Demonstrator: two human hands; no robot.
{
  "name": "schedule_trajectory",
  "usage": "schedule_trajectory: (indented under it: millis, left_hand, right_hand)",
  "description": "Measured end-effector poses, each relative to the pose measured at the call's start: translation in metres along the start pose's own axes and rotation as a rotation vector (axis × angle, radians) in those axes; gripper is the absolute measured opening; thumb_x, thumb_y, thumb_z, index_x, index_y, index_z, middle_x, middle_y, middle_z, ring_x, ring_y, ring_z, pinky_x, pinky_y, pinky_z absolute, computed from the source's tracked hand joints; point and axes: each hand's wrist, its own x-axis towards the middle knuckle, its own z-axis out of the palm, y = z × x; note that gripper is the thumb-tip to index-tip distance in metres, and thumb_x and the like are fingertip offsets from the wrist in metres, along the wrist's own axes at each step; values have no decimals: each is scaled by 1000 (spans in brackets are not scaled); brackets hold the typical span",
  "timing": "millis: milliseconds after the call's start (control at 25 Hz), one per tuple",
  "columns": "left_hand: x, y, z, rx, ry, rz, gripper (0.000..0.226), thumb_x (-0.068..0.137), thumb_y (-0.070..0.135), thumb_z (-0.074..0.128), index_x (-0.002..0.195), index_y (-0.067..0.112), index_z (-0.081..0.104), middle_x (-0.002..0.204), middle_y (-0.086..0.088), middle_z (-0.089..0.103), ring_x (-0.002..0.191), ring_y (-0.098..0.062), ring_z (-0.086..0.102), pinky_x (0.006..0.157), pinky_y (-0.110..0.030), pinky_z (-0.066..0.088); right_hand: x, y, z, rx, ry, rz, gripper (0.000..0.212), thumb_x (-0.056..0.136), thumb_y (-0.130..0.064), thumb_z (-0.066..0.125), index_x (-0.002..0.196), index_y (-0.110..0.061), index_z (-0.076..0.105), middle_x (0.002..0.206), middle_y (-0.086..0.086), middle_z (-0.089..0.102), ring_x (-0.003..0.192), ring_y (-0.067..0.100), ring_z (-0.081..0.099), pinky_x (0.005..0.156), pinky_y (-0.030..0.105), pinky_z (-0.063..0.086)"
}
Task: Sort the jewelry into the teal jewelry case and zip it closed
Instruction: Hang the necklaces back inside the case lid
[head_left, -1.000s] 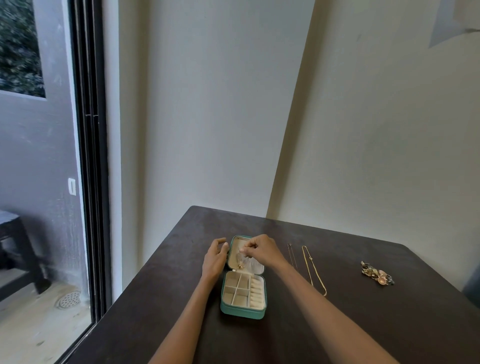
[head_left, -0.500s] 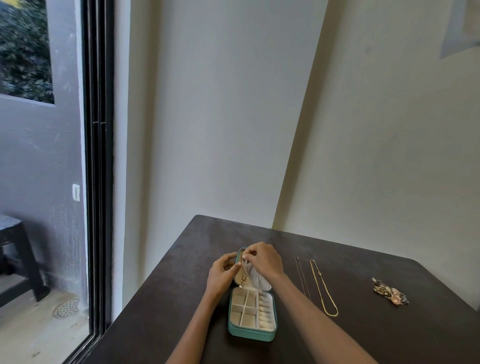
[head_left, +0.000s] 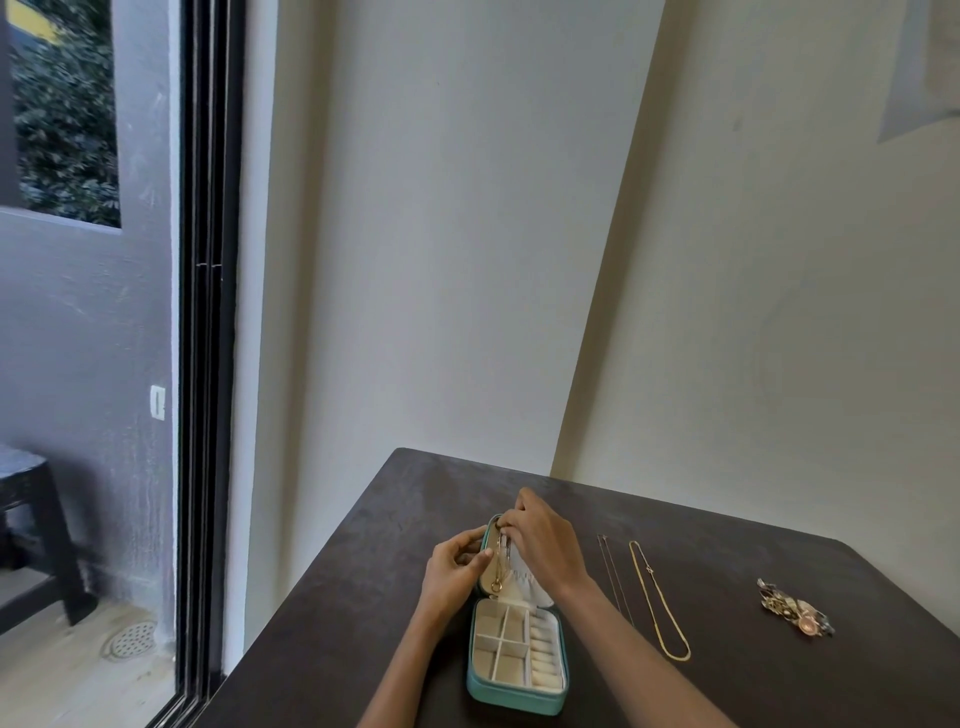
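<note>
On worktop (head_left: 363, 597): teal case (head_left: 517, 696) open, lid up
L hand (head_left: 452, 569): fingers clamped on lid's left edge
R hand (head_left: 543, 543): fingers pinched on pendant necklace (head_left: 497, 571) at lid top
Right of case: thin chain (head_left: 615, 582), gold chain (head_left: 660, 603), jewelry pile (head_left: 795, 608)

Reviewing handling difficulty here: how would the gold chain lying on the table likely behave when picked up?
The gold chain is thin and lies in a long loop on the table, so it probably hangs limp and weighs little. Lifted by one point, it may swing or tangle.
</note>
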Motion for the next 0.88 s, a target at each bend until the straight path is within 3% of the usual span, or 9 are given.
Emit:
schedule_trajectory:
  millis: [240, 440, 600, 760, 880]
  left_hand:
    - [-3, 4, -1, -48, 9, 5, 30, 87, 8, 63, 115, 19, 66, 96, -4, 72, 90, -20, 70, 82, -36, 57]
    - [-7, 11, -2, -128, 26, 0, 28, 87, 4, 62, 112, 15, 66, 95, -6, 73, 89, -22, 69, 79, -32, 57]
    - [-14, 19, -2, -179, 15, 3, 29, 87, 0, 60, 113, 12, 65, 98, -8, 72, 90, -20, 69, 77, -29, 58]
    - [-18, 26, -4, -237, 10, 12, 32, 85, -2, 62, 112, 15, 65, 100, -6, 73, 92, -15, 70, 72, -22, 56]
    - [-19, 28, -4, -254, 9, 9, 33, 84, -4, 62, 112, 13, 66, 101, -3, 74, 94, -13, 69, 71, -20, 55]
  right_hand:
    - [-1, -3, -8, 66, 24, -25, 12, 94, -20, 53, 94, -15, 63, 96, -2, 58, 78, 11, 59, 61, 12, 37]
    - [-47, -5, -2, 125, 194, 72, 16, 86, -9, 58, 95, -21, 66, 88, -5, 52, 64, 7, 53, 52, 10, 40]
    - [-79, -4, 0, -38, 159, 30, 25, 84, -25, 49, 96, -29, 70, 79, -8, 46, 63, 8, 47, 52, 17, 41]
    - [-78, -8, -3, -86, 124, -11, 40, 81, -21, 38, 102, -38, 67, 77, -10, 45, 67, 8, 47, 54, 18, 36]
    - [-81, -11, -8, -91, 98, -30, 39, 80, -26, 36, 94, -41, 69, 76, -12, 46, 69, 6, 46, 57, 15, 29]
